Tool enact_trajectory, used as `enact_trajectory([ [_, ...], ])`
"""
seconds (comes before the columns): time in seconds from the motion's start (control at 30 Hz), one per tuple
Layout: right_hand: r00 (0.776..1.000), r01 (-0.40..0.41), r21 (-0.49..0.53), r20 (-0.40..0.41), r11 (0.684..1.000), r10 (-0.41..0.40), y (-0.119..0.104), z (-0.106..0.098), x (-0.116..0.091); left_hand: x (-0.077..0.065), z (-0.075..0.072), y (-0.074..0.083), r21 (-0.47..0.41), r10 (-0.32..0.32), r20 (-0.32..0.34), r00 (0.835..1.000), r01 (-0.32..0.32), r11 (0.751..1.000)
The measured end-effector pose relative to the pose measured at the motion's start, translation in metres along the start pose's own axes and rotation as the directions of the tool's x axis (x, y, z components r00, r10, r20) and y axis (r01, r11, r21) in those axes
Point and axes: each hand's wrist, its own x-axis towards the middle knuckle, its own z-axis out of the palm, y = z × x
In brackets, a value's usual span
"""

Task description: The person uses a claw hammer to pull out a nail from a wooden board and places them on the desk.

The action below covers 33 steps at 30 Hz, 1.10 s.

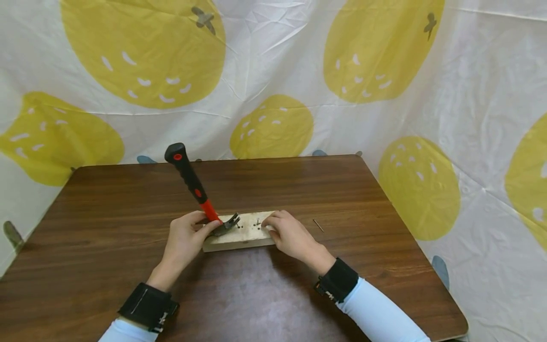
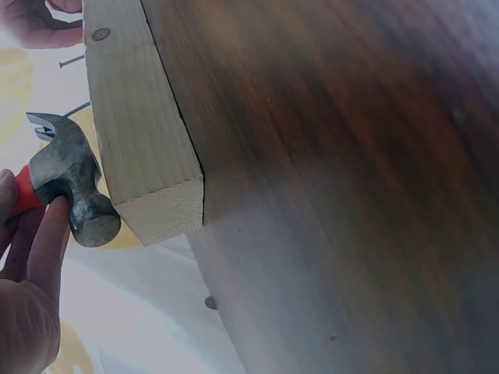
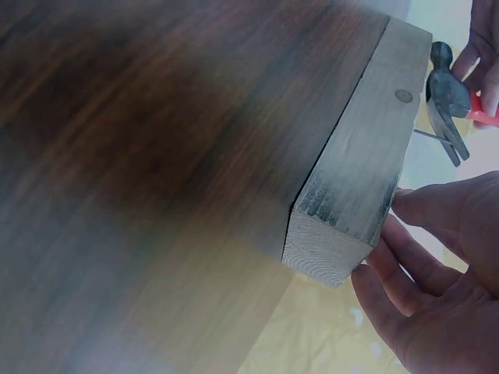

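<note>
My left hand (image 1: 185, 237) holds a claw hammer (image 1: 192, 187) low on its red shaft, close to the metal head (image 2: 74, 171). The black handle slants upward, and the head is at the left part of a pale wooden block (image 1: 239, 244). Several nails (image 1: 258, 222) stand in the block's top, some short and some taller. At the block's right end is my right hand (image 1: 295, 237), its thumb and fingertips touching the top edges; in the right wrist view a gap shows between thumb and fingers (image 3: 378, 308). Whether they cover anything small is hidden.
A loose nail (image 1: 318, 225) lies on the brown wood-grain table (image 1: 367, 266), right of the block. Behind and beside the table hangs a white curtain (image 1: 483, 95) with big yellow fruit shapes. Black bands (image 1: 337, 280) are strapped round both wrists.
</note>
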Motion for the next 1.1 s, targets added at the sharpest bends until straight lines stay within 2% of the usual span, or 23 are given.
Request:
enact_trajectory([
  [0.17,1.000,-0.006,0.017,-0.018,1.000,0.006,0.000,0.001,0.001,0.000,-0.001,0.000,0.018,0.010,-0.012,1.000,-0.010,1.000],
  [0.47,0.999,-0.032,0.083,-0.021,0.996,0.034,-0.004,-0.001,0.007,0.003,-0.005,0.005,-0.059,-0.011,-0.002,1.000,0.010,0.998],
  [0.57,0.999,-0.033,0.113,-0.035,0.993,0.037,-0.006,-0.001,0.009,0.004,-0.005,0.008,-0.054,-0.006,-0.005,1.000,0.006,0.999],
  [0.7,0.997,0.009,0.171,-0.079,0.985,0.004,-0.010,-0.002,0.011,0.004,-0.006,0.011,-0.053,0.001,-0.009,1.000,-0.001,0.999],
  [0.9,0.984,0.122,0.242,-0.154,0.963,-0.086,-0.013,0.000,0.016,0.003,-0.005,0.015,-0.089,-0.002,0.005,1.000,0.002,0.996],
  [1.1,0.964,0.225,0.285,-0.201,0.932,-0.171,-0.017,0.002,0.021,0.002,-0.003,0.017,-0.107,0.045,0.034,0.998,-0.041,0.993],
])
